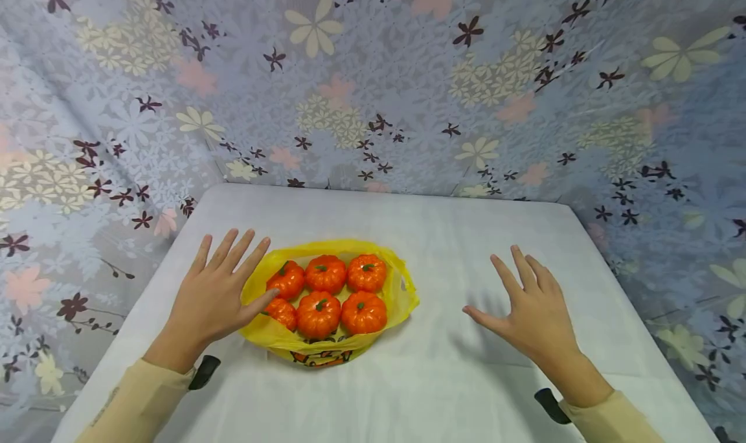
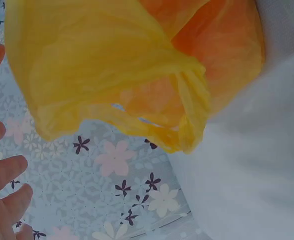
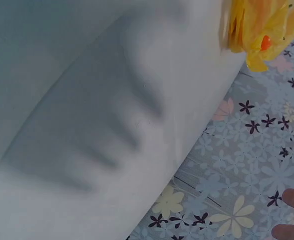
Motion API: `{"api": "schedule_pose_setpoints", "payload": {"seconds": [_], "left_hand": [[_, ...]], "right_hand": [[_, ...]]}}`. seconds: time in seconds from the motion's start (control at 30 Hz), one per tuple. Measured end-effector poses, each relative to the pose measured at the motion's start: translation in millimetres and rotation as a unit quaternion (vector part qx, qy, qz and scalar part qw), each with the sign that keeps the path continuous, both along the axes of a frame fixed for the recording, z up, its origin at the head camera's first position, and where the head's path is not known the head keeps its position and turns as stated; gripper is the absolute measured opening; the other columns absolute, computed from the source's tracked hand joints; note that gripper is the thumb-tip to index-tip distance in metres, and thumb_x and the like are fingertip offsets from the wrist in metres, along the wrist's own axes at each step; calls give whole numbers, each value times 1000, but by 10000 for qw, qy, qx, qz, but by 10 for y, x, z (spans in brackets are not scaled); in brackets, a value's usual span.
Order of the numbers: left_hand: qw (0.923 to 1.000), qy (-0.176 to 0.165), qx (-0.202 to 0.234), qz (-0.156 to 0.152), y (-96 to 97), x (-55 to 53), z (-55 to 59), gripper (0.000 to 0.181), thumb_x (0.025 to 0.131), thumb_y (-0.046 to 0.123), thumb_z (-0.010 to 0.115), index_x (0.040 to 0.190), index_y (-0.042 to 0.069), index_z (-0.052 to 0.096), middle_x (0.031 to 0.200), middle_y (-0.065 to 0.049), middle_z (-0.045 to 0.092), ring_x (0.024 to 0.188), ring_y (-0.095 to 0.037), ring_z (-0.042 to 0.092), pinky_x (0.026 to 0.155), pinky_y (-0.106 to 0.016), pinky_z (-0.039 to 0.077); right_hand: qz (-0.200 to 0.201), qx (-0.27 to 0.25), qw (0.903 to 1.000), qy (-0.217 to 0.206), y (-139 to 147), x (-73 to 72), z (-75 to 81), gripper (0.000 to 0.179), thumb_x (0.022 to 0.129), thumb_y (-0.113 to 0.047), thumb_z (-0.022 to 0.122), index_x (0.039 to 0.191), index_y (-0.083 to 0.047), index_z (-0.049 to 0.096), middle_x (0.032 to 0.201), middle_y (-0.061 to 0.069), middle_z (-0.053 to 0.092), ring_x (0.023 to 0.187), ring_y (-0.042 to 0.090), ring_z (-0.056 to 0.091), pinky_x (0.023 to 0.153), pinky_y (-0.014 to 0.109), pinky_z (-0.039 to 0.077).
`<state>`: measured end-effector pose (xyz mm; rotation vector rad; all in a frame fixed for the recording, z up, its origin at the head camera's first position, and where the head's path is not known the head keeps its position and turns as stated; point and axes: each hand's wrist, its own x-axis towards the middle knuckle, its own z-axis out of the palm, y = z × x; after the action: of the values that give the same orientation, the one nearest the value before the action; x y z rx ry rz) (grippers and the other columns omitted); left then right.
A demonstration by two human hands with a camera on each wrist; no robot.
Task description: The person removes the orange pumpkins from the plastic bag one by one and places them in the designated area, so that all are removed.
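A yellow plastic bag stands on the white table with its mouth spread wide. Several small orange pumpkins with green stems lie inside it in two rows. Over the bag's left side hovers my left hand, fingers straight and spread, holding nothing; its thumb overlaps a pumpkin in the head view. In the left wrist view the bag's side and a loop handle show up close. To the right of the bag, my right hand is held above the table with fingers spread, apart from everything.
A white cloth covers the table. Behind it and at both sides hangs a floral curtain. Dark wrist straps sit at both cuffs. My right hand's shadow falls on the cloth in the right wrist view.
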<state>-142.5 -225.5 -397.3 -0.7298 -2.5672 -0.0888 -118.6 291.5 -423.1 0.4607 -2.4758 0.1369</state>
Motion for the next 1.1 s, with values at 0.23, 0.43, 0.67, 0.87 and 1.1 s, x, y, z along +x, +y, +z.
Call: {"api": "schedule_pose_setpoints", "payload": {"seconds": [0.23,0.43,0.67,0.87,1.1], "left_hand": [[9995,-25,302,57,-43,34,-62,81,98,69,33,156,13,38,153,-20,43,141,-42,36,121,-57,13],[9957,-337,837,196,-60,81,-125,74,94,50,59,155,12,40,150,-20,47,137,-42,42,119,-57,19],[9745,-949,2016,247,-113,162,-251,67,93,32,69,152,12,45,147,-14,52,132,-38,48,116,-52,31],[9446,-1310,2998,257,-138,260,-430,56,93,21,72,145,11,55,143,-9,57,130,-32,51,106,-57,42],[9264,-1146,3568,371,-118,349,-587,46,92,13,73,137,9,62,135,-7,64,125,-28,57,108,-30,43]], "right_hand": [[-63,-293,9995,-98,-58,-22,-22,103,79,-89,44,142,-8,56,150,26,43,127,52,43,98,70,40],[-270,-1129,9882,-999,-210,-31,-28,93,75,-68,75,145,-10,53,154,23,38,128,53,40,95,74,34],[-429,-2025,9547,-2139,-429,-14,-13,88,84,-58,74,153,-13,43,161,19,27,137,52,29,100,75,29],[-388,-2495,9344,-2514,-597,21,-52,84,88,-57,71,154,-15,40,163,15,24,142,46,24,99,76,31],[-44,-2951,9194,-2602,-768,-4,-61,74,90,-50,71,151,-16,46,162,13,28,144,42,23,104,73,30]]}}
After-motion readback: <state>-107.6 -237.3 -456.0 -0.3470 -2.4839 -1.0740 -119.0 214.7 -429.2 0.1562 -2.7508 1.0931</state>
